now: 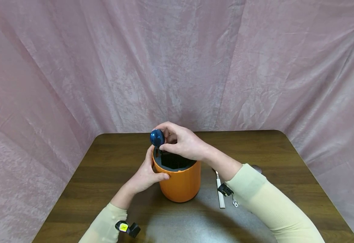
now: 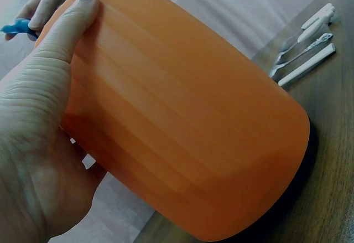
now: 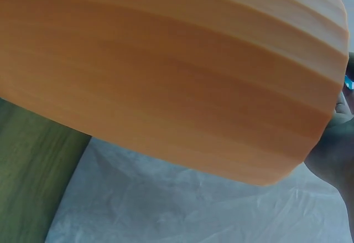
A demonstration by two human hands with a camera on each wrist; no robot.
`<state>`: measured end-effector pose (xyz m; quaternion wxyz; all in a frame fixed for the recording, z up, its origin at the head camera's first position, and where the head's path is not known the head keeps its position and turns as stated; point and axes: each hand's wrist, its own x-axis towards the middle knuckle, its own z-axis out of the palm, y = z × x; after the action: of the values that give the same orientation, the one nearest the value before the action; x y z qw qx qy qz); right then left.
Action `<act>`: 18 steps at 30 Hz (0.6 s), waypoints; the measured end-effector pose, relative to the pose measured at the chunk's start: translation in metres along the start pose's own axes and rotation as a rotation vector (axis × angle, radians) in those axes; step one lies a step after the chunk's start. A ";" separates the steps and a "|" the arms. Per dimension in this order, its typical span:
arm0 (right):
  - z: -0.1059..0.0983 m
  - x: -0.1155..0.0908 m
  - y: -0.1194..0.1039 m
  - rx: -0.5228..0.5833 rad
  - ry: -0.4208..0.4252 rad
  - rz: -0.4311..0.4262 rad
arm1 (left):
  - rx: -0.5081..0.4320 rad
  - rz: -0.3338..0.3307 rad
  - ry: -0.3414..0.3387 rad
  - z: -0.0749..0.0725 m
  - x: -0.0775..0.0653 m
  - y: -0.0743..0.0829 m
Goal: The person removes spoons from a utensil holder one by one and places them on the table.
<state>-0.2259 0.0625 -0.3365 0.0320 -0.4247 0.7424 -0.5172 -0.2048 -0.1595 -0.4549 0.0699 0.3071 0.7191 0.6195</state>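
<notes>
An orange utensil holder (image 1: pixel 180 185) with a dark grey inner rim stands upright on the table. My left hand (image 1: pixel 146 175) grips its left side near the top, thumb across the front and fingers round the back; the left wrist view shows that thumb (image 2: pixel 77 24) flat on the orange wall. Above the far left of the rim, my right hand (image 1: pixel 186 140) pinches a shiny blue rounded piece (image 1: pixel 157 137) between thumb and fingers. In the left wrist view the blue piece (image 2: pixel 19 28) looks slim and wavy in outline. Its lower end is hidden at the opening.
Right of the holder lie a white-handled utensil (image 1: pixel 220 194) and a small ornate silver handle (image 1: pixel 235 201), partly under my right forearm. Several pieces of cutlery (image 2: pixel 310 41) lie side by side in the left wrist view. A pink curtain (image 1: pixel 177 67) hangs behind the wooden table (image 1: pixel 110 168).
</notes>
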 end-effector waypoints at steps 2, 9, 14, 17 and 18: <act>-0.001 0.000 -0.001 0.017 0.012 -0.006 | -0.008 0.003 -0.001 0.000 0.000 0.000; -0.008 0.001 -0.006 0.023 0.086 -0.019 | -0.032 0.024 0.002 0.000 0.002 -0.002; -0.016 0.002 -0.010 0.038 0.145 -0.053 | -0.039 0.041 -0.004 0.000 0.004 -0.003; -0.021 0.003 -0.012 0.051 0.178 -0.069 | -0.035 0.049 -0.003 0.000 0.005 -0.003; -0.023 0.002 -0.013 0.053 0.185 -0.072 | -0.033 0.048 -0.001 0.000 0.005 -0.003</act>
<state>-0.2307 0.0763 -0.3145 -0.0442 -0.4005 0.7124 -0.5746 -0.2099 -0.1572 -0.4567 0.0605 0.3233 0.7012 0.6325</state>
